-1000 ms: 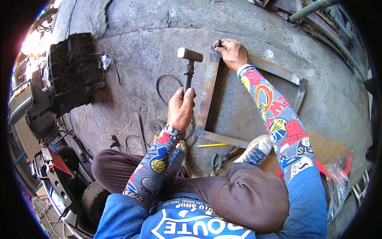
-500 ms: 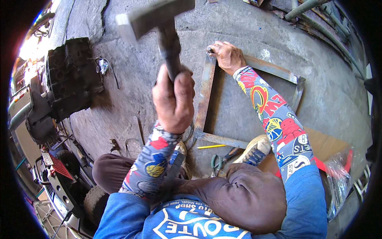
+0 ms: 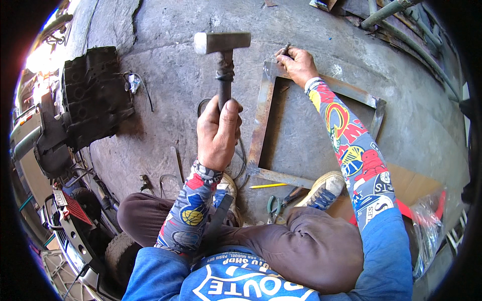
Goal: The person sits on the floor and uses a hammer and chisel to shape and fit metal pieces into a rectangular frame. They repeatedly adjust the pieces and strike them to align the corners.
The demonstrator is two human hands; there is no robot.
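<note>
Already the frame (image 3: pixel 262 120) is four-sided, but work looks unfinished: left hand (image 3: pixel 218 136) grips a hammer (image 3: pixel 224 44), right hand (image 3: pixel 299 66) pinches maybe a punch (image 3: pixel 285 49).

place: workshop for metal and vehicle work | floor: scuffed, stained concrete (image 3: pixel 165 75) | parts: black engine-like casting (image 3: pixel 90 95), knobbly tyre (image 3: pixel 118 252) | stock: metal pipes (image 3: pixel 386 14), upper right | work: rectangular metal frame (image 3: pixel 262 115) | tools: hammer (image 3: pixel 223 44), green-handled pliers (image 3: pixel 269 205)

Black engine block (image 3: pixel 91 103) – tire (image 3: pixel 119 253)
</note>
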